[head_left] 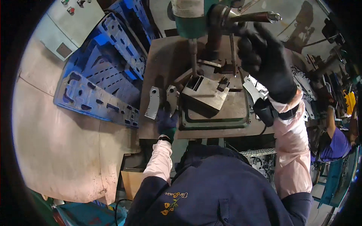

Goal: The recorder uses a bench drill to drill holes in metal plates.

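My left hand (166, 119), in a dark glove, pinches the lower end of a curved metal plate (172, 96) with a hole near its top. A similar curved plate (153, 103) lies on the table just left of it. To the right stands a metal block fixture (205, 92), under the spindle (194, 56) of a green drill press (190, 24). My right hand (266, 62), in a black glove, is raised beside the press's lever handle (258, 17). Its fingers look spread and somewhat blurred, with no grip on the handle visible.
The brown worktable (151, 130) carries the press base (215, 125). Metal parts (254, 88) lie behind my right wrist. Blue plastic pallets (98, 96) lean at left, beside a pale cabinet (69, 28). Another person in a purple shirt (335, 145) is at the far right.
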{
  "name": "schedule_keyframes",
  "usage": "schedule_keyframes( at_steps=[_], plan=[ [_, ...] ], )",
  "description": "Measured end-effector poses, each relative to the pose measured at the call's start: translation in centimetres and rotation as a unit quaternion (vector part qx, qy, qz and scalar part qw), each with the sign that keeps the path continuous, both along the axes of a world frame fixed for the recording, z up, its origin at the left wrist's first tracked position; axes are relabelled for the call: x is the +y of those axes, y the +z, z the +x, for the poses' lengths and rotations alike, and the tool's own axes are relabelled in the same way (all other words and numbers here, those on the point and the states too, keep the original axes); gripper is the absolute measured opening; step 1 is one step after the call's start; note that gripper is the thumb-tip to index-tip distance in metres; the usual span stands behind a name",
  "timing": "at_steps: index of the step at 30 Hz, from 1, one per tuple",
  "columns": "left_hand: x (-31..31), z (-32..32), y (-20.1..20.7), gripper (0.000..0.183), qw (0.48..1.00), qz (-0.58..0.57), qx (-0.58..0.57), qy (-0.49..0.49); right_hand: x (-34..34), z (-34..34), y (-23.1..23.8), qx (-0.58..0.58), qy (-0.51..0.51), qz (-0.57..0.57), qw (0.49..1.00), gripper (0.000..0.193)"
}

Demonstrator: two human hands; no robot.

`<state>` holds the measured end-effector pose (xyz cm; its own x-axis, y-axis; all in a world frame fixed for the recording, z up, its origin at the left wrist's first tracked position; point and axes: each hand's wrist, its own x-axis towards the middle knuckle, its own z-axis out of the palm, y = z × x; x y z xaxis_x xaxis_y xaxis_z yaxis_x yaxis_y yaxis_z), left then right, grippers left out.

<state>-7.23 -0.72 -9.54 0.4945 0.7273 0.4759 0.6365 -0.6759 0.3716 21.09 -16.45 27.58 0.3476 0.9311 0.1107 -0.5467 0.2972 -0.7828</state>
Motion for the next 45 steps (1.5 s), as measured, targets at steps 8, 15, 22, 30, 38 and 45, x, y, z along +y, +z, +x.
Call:
schedule_keyframes(
  at_steps=[8,15,22,30,38,45],
  plan=[
    [-0.9,1.2,-0.2,0.075,0.985,-0.142,0.094,0.039,-16.4,12.2,-13.2,-0.117,-0.213,-0.166,0.956,0.039],
    [-1.0,1.1,-0.5,0.072,0.991,-0.121,0.05,0.019,-36.9,19.6,-27.3,-0.326,-0.227,-0.675,0.623,0.06],
    [-2.5,1.6,2.9,0.079,0.96,-0.185,0.171,0.12,-39.6,18.2,-39.2,-0.526,-0.142,-0.773,0.325,0.046],
    [-5.5,-0.2,6.3,0.078,0.977,-0.135,0.145,0.079,-35.1,19.6,-43.7,-0.581,-0.363,-0.652,0.324,0.038],
    [-6.7,-5.8,4.4,0.075,0.977,-0.129,0.151,0.073,-35.3,19.2,-42.2,-0.644,-0.298,-0.638,0.3,0.031],
    [-6.5,-5.2,4.5,0.065,0.996,-0.049,0.065,0.039,-35.8,20.6,-38.6,-0.744,-0.325,-0.489,0.318,0.012]
  ],
)
